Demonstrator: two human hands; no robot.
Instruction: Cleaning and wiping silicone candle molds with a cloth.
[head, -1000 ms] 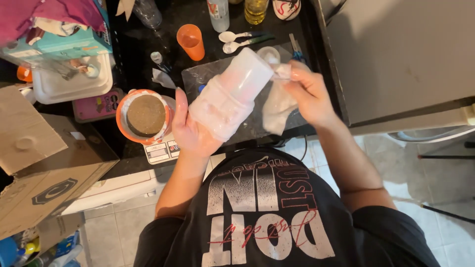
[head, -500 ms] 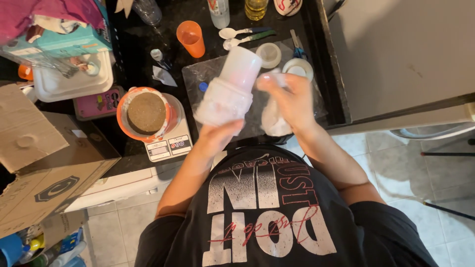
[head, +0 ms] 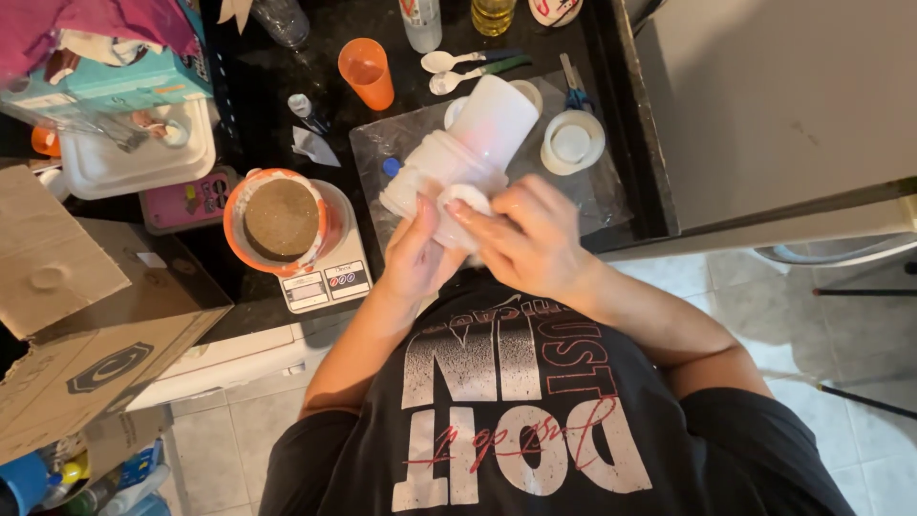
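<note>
My left hand (head: 413,256) grips the white jar (head: 465,153) while my right hand (head: 523,237) presses its cap (head: 466,199); tightening needs a firm twist.

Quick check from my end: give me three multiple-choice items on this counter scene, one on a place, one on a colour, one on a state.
1. Where does the bowl of brown powder sit?
A. on the kitchen scale
B. in the cardboard box
C. on the floor

2. What colour is the cup?
A. blue
B. orange
C. green

3. How is the white jar held?
A. standing alone
B. lying untouched
C. gripped, tilted, by both hands

Answers: 1 A, the scale's display shows below the bowl. 2 B, plainly orange. 3 C, left hand and right hand grasp its lower end.
</note>
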